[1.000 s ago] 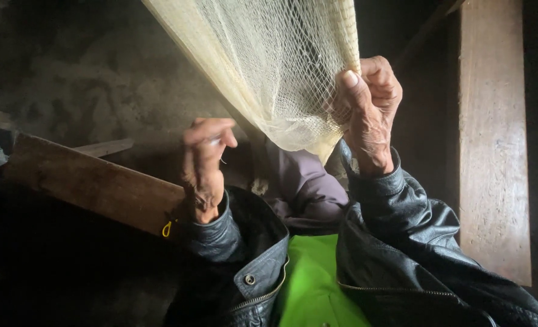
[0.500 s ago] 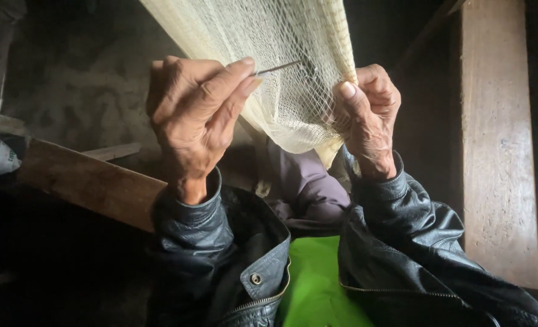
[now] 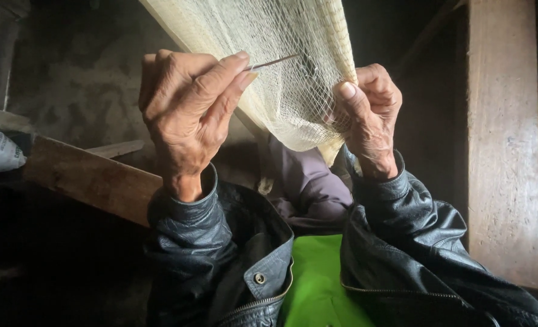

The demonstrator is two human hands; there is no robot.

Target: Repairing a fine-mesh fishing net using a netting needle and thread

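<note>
1. A pale, cream net [image 3: 281,79] hangs down from the top of the view. It is thin and soft, made of many tiny thread squares, and its bottom edge curves like a bag.
2. The net sits up high in the middle, between the two hands.
3. The left hand [image 3: 187,118] is raised with its back to the camera. Its thumb and first finger are pinched tight on a thin, straight, grey needle [image 3: 273,62].
4. The needle looks hard and smooth. Its tip points right and lies against the net.
5. The right hand [image 3: 369,115] is closed on the net's lower right side. Its thumb presses the mesh against the curled fingers, so the net bunches there.
6. Both wrists come out of black jacket sleeves [image 3: 402,212] that look shiny and creased, like leather. A round metal snap shows on the jacket.
7. Bright green cloth [image 3: 317,284] lies smooth between the sleeves, with dull purple cloth [image 3: 308,188] above it.
8. A rough brown wooden plank [image 3: 93,181] slants at the left. A tall, pale wooden post [image 3: 502,139] stands at the right.
</note>
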